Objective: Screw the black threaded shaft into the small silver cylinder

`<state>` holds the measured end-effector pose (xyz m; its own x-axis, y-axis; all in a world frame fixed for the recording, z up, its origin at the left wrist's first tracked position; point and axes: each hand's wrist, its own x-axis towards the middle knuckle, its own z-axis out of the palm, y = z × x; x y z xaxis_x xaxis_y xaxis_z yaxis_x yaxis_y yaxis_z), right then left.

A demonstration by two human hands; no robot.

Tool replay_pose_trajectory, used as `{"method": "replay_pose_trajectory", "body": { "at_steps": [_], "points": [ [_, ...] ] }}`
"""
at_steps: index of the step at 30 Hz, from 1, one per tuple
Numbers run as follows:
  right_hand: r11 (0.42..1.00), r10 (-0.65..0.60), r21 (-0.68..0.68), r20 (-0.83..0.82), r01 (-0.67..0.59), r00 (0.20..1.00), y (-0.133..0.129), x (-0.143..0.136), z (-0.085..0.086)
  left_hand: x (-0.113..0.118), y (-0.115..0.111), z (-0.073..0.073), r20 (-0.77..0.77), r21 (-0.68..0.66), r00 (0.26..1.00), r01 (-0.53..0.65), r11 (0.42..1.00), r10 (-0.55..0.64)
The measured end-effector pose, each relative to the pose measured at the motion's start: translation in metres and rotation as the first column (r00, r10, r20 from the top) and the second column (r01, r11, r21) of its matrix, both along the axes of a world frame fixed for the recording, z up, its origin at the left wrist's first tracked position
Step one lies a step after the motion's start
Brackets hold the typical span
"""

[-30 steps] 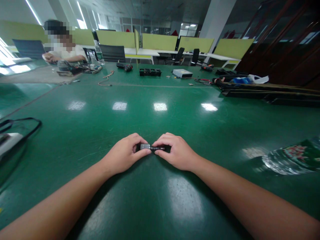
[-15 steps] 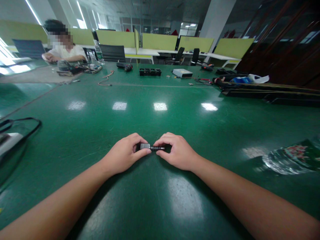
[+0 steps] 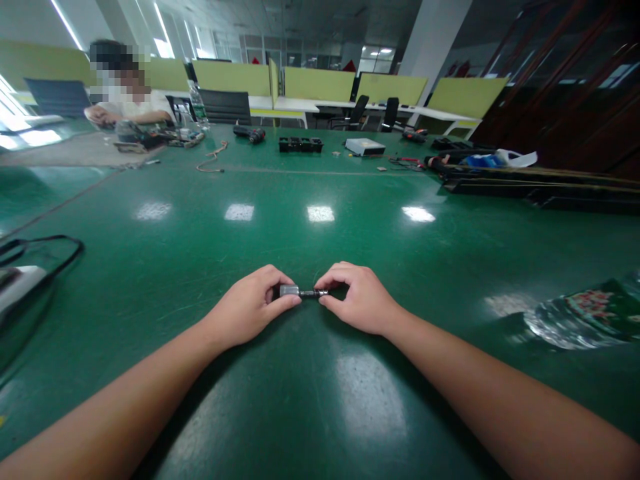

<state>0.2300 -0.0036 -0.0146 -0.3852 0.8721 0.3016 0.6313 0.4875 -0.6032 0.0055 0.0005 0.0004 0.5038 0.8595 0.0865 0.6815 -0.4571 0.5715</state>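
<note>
A small rod-like part (image 3: 307, 293), with a clear or grey block at its left end and a dark, ridged shaft to the right, lies level between my hands just over the green table (image 3: 280, 407). My left hand (image 3: 255, 303) pinches the block end between thumb and fingers. At the other end, my right hand (image 3: 357, 298) has its thumb and fingertips closed on the tip of the dark shaft. The middle of the shaft shows between the two hands. Its fine details are too small to make out.
On the right lies a clear bottle (image 3: 583, 317) with a green label. A white device (image 3: 23, 287) with a black cable is at the left edge. Farther back are a black frame (image 3: 301, 144), a silver box (image 3: 365, 146) and dark bars (image 3: 530, 183). A person (image 3: 130, 110) sits at the far left.
My right hand has slid slightly right and away from me along the shaft, baring more of its middle. My left hand has hardly moved.
</note>
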Motion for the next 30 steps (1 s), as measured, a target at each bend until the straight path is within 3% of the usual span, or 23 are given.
{"method": "replay_pose_trajectory", "body": {
  "at_steps": [3, 5, 7, 13, 20, 30],
  "points": [
    [0.997, -0.081, -0.008, 0.038, 0.081, 0.996, 0.004, 0.006, 0.000, 0.000, 0.000, 0.001, -0.001, -0.001, 1.000, -0.016, 1.000, 0.016],
    [0.968, -0.247, -0.021, 0.058, 0.249, 0.967, 0.007, 0.011, -0.001, 0.001, 0.001, 0.002, 0.000, -0.002, 1.000, -0.023, 1.000, 0.023],
    [0.945, -0.323, -0.036, 0.065, 0.326, 0.944, 0.009, 0.014, -0.002, 0.001, 0.001, 0.002, 0.002, -0.004, 1.000, -0.027, 1.000, 0.027],
    [0.970, -0.244, -0.002, 0.074, 0.244, 0.967, 0.006, 0.011, -0.001, 0.001, 0.001, 0.001, 0.000, -0.007, 0.999, -0.039, 0.999, 0.039],
    [0.973, -0.231, 0.005, 0.092, 0.232, 0.969, 0.002, 0.006, 0.002, 0.000, 0.001, 0.000, -0.004, -0.012, 0.999, -0.042, 0.999, 0.042],
    [0.976, -0.204, 0.131, 0.304, 0.172, 0.931, -0.007, 0.000, 0.008, 0.000, 0.001, -0.001, 0.013, -0.020, 0.999, -0.051, 0.999, 0.051]
  ]
}}
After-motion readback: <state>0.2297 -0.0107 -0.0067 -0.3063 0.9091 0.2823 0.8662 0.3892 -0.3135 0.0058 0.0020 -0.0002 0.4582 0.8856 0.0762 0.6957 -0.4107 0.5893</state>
